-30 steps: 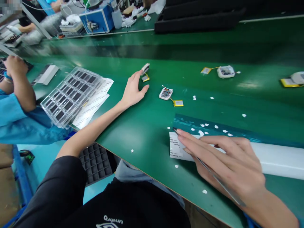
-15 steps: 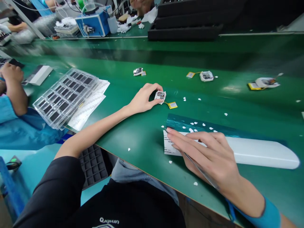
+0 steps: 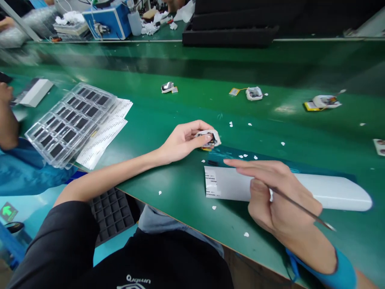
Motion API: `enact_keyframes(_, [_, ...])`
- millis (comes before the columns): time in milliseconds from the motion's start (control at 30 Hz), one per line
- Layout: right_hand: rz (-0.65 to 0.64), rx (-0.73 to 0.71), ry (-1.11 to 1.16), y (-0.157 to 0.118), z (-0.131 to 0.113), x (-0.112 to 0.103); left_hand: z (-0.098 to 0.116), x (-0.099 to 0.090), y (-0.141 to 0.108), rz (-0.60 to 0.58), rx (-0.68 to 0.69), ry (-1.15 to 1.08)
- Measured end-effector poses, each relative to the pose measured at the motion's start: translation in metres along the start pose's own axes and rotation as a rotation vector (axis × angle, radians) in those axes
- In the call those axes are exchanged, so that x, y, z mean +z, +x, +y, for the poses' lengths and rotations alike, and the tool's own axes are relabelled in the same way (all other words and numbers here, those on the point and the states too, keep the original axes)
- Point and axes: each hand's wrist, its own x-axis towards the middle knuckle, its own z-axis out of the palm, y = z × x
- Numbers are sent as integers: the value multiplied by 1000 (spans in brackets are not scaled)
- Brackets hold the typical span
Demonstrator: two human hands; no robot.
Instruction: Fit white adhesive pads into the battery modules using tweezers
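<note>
My left hand (image 3: 183,143) grips a small white device housing (image 3: 215,137) with exposed electronics, thumb across its face. A bit of its yellow battery (image 3: 207,149) shows beneath. Over the white label strip (image 3: 225,182), my right hand (image 3: 282,192) holds metal tweezers (image 3: 303,209) against the palm, their rear end pointing to the lower right. Its index finger stretches toward the housing. Small dark strips (image 3: 213,163) lie on the teal film beside the label strip's left end. White paper dots (image 3: 243,156) are scattered nearby.
Further back on the green table (image 3: 144,120) lie three more housings (image 3: 254,93) with batteries. A clear tray stack (image 3: 70,122) rests on printed sheets (image 3: 104,138) at left. Another person's arm (image 3: 7,120) is at the left edge. A blue box (image 3: 108,22) stands behind.
My left hand has brought the housing nearer to the label strip and tilted it. My right hand has drawn back rightward and turned, uncovering the label strip's left end. The view has shifted slightly.
</note>
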Motion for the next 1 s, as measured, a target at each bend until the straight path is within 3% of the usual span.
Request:
enact_keyframes(67, [31, 67, -26, -1, 0, 0, 6, 13, -11, -68, -49, 27])
enact_keyframes(167, [-3, 84, -128, 2, -2, -1, 10, 30, -27, -128, -34, 244])
enact_keyframes(333, [-78, 28, -146, 4, -1, -2, 11, 39, -42, -202, 15, 460])
enact_keyframes(667, [-97, 63, -135, -2, -1, 0, 7, 40, -46, -118, 25, 470])
enact_keyframes(1000, [-108, 67, -104, 0, -13, 3, 0, 42, -54, -71, 288, 674])
